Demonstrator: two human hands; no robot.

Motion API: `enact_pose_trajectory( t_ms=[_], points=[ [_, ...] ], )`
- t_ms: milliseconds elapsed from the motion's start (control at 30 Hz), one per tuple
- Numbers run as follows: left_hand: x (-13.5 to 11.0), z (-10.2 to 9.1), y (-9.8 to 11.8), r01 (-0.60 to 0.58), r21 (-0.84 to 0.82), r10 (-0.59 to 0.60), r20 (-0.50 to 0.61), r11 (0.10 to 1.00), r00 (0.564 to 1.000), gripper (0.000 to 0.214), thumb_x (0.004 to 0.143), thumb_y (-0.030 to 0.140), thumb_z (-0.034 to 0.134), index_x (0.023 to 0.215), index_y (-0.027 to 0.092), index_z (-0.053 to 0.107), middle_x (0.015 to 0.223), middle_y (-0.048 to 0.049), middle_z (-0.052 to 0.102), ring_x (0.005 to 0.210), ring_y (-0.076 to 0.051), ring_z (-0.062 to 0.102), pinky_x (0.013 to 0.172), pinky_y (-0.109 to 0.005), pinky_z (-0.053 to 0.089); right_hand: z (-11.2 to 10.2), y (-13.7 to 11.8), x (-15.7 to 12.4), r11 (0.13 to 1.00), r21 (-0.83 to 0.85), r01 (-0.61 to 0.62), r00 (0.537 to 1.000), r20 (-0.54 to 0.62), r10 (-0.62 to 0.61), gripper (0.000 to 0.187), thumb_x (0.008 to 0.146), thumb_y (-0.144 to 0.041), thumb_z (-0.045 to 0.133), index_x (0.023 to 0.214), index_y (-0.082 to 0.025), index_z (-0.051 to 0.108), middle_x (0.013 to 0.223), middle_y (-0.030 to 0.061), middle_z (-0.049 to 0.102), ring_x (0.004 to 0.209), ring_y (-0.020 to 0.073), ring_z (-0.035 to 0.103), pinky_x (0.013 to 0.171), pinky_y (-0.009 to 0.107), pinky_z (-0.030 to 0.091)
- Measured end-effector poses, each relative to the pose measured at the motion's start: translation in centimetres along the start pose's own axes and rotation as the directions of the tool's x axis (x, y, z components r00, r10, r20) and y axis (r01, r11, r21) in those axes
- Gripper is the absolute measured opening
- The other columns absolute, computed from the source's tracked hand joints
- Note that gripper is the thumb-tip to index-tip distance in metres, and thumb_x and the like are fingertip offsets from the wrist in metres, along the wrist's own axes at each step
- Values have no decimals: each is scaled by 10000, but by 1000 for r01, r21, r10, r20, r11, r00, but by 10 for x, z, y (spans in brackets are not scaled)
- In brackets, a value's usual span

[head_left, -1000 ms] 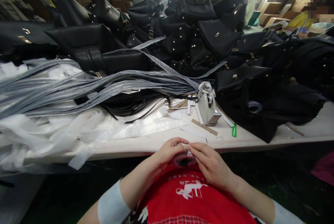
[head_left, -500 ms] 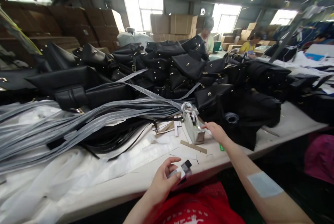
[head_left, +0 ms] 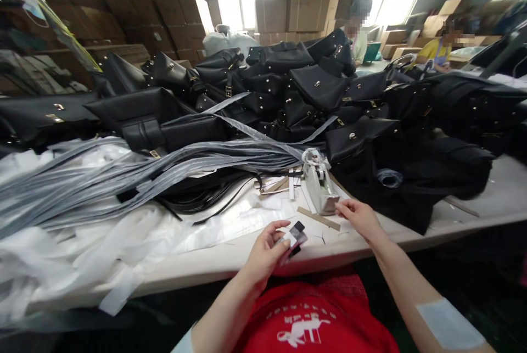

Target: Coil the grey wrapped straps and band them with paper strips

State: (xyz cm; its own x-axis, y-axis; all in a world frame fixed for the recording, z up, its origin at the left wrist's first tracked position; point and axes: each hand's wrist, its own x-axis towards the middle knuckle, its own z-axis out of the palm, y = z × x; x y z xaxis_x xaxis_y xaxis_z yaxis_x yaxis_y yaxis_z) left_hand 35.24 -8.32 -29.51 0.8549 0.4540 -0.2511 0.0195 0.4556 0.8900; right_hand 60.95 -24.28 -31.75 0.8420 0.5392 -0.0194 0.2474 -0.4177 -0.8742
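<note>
My left hand (head_left: 267, 246) is closed around a small dark piece with a white label (head_left: 293, 236), held just above the table's front edge. Part of that piece is hidden by my thumb and palm. My right hand (head_left: 360, 218) has its fingertips pinched together close to the front end of a tape dispenser (head_left: 321, 191). Whatever sits in that pinch is too small to make out. Between the two hands lies a flat brown cardboard strip (head_left: 318, 218) on the table.
Black bags (head_left: 263, 89) are piled across the back. Long grey wrapped straps (head_left: 177, 161) and black strips (head_left: 197, 196) lie at left, with crumpled white sheeting (head_left: 61, 248). A coil (head_left: 389, 178) rests on black material at right. Two people work beyond the pile.
The view has turned down and to the right. My right hand has drawn slightly back from the tape dispenser's front toward me. My left hand still holds the labelled piece.
</note>
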Motion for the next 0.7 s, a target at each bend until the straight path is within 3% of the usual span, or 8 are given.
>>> enact_pose_trajectory(
  t_ms=[67, 200, 267, 400, 533, 700],
  points=[
    [3, 2, 2, -24, 0, 24, -3, 1000, 1000, 644, 660, 449, 814, 1171, 161, 547, 835, -48, 662, 705, -159, 629, 590, -219, 430, 0, 4, -9, 996, -1, -85, 995, 49, 85, 344, 706, -522, 634, 685, -180, 656, 630, 62, 695, 599, 215, 637, 619, 324, 489],
    [8, 10, 7, -54, 52, 54, 4, 997, 999, 626, 687, 466, 786, 1167, 154, 532, 774, -9, 625, 524, -71, 484, 485, -187, 320, 6, -28, -40, 993, 118, 16, 989, 144, -33, 328, 772, -502, 634, 751, -176, 655, 647, 36, 678, 638, 180, 627, 660, 292, 490],
    [11, 16, 9, -88, 84, 88, 3, 993, 996, 613, 704, 476, 766, 1171, 157, 527, 779, -9, 624, 545, -78, 489, 506, -195, 329, 15, -55, -59, 969, 242, 49, 964, 242, -109, 323, 805, -495, 630, 761, -175, 645, 647, 21, 661, 637, 157, 608, 656, 271, 486],
    [13, 23, 11, -184, 194, 196, -46, 964, 980, 527, 731, 423, 737, 1149, 166, 544, 815, -17, 632, 685, -125, 563, 632, -230, 415, 41, -91, -84, 914, 404, -25, 902, 404, -154, 358, 800, -518, 655, 732, -168, 626, 613, 7, 634, 583, 132, 575, 606, 253, 476],
    [12, 22, 11, -222, 305, 251, -59, 926, 966, 425, 773, 319, 670, 1144, 149, 550, 871, -46, 655, 815, -169, 608, 772, -285, 457, 59, -90, -85, 898, 436, -65, 881, 448, -153, 392, 769, -547, 682, 731, -159, 632, 594, 3, 622, 556, 124, 560, 579, 248, 463],
    [10, 17, 13, -231, 386, 276, -63, 893, 959, 370, 786, 262, 630, 1128, 138, 566, 898, -69, 681, 848, -198, 636, 830, -331, 470, 67, -85, -79, 913, 394, -108, 870, 482, -105, 426, 746, -576, 685, 692, -158, 624, 551, -4, 602, 514, 114, 531, 540, 236, 424]
  ],
)
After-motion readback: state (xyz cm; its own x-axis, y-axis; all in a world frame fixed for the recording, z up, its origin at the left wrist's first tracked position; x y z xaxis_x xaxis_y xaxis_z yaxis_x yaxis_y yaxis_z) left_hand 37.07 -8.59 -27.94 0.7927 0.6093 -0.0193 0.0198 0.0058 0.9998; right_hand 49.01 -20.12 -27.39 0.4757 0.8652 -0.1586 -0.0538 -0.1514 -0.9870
